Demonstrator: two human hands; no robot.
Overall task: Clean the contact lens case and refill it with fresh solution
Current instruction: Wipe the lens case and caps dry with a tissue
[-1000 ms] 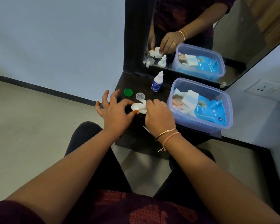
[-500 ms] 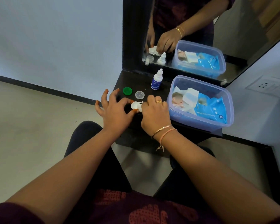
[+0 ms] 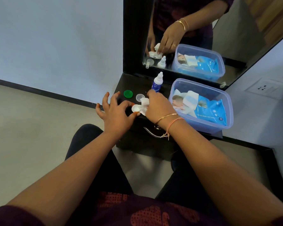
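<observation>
A white contact lens case [image 3: 135, 108] lies on the dark dresser top [image 3: 134, 82]. My left hand [image 3: 116, 111] pinches its left end between thumb and forefinger, the other fingers spread. My right hand [image 3: 158, 106] grips a crumpled white tissue [image 3: 145, 101] and presses it onto the case's right half, which is hidden. A green cap [image 3: 128, 93] and a clear cap [image 3: 140, 97] lie just behind the case. The white and blue solution bottle [image 3: 157, 82] stands upright behind my right hand.
A clear plastic box [image 3: 225, 110] holding a blue wet-wipes pack stands at the right. A mirror [image 3: 203, 30] behind reflects the hands and objects. A metal drawer handle [image 3: 151, 133] sits below the dresser's front edge. Wall socket [image 3: 263, 88] at the far right.
My right hand has lifted and turned, so the tissue now shows above the case. The left hand keeps its hold on the case in the same place.
</observation>
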